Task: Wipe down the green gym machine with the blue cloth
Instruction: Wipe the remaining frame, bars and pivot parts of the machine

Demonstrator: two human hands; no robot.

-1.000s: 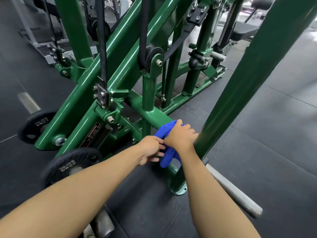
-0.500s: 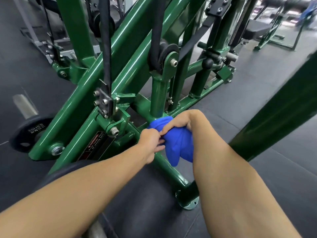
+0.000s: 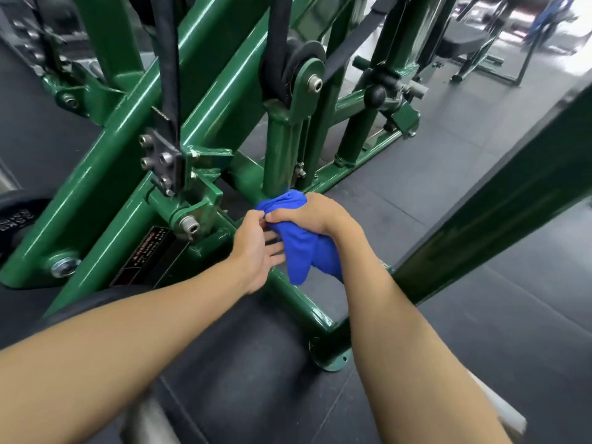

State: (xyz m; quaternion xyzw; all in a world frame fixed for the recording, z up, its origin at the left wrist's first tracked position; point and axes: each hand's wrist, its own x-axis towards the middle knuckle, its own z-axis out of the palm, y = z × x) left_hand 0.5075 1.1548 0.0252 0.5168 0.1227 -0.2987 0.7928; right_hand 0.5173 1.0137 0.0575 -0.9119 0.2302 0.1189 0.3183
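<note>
Head view, looking down, close in

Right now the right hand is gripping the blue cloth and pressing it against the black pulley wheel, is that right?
Not quite. The head view shows the right hand gripping the blue cloth and pressing it against the foot of the green upright post, well below the black pulley wheel, which it does not touch.
</note>
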